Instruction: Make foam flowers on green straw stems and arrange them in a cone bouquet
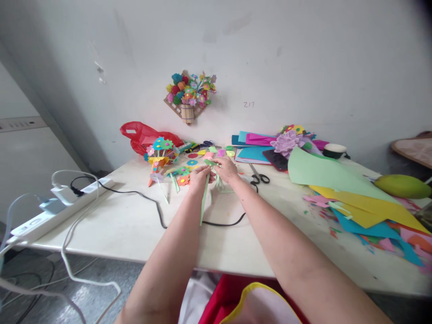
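My left hand is closed around a light green paper strip, whose long end hangs down toward the front of the table. My right hand meets it from the right, fingers pinched on a small green paper flower at the strip's upper end. Fingertips partly hide where the two pieces join. More pale green strips lie under and beside the right hand. Left of my hands lie an orange paper flower and a blue one. A paper cone bouquet rests farther left.
Scissors lie right of my hands, near a phone. Coloured sheets and scraps cover the right side, with a yellow-green fruit. A black cable crosses the table from a power strip. A red bag sits behind.
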The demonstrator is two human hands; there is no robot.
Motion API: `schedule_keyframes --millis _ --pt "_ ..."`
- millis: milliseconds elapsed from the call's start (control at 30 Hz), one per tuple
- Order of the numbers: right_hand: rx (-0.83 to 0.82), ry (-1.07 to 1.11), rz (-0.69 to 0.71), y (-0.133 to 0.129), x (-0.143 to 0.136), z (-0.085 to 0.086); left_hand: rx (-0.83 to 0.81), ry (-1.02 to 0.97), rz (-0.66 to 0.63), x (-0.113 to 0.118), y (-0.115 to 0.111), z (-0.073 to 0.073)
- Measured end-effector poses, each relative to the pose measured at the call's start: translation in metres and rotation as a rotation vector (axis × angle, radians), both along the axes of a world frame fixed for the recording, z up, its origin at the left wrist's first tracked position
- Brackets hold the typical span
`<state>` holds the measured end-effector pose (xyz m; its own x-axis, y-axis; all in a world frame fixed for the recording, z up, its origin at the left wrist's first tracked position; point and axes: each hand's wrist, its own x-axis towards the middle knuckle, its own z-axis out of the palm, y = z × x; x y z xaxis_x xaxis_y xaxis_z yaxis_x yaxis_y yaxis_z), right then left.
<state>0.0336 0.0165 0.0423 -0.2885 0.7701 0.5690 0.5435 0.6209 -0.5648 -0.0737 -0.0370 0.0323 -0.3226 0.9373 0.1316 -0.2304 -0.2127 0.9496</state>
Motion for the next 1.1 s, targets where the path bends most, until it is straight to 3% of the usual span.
schedule_keyframes --millis 567,1100 --pt "-0.072 0.008 -0.032 -0.0034 -0.0001 0.0061 0.043 0.004 -0.026 0.0042 0.0003 -0.0043" --pt "-0.144 0.123 0.044 -0.0008 -0.0036 0.0 0.037 0.057 0.026 0.0071 -0.002 -0.0021"
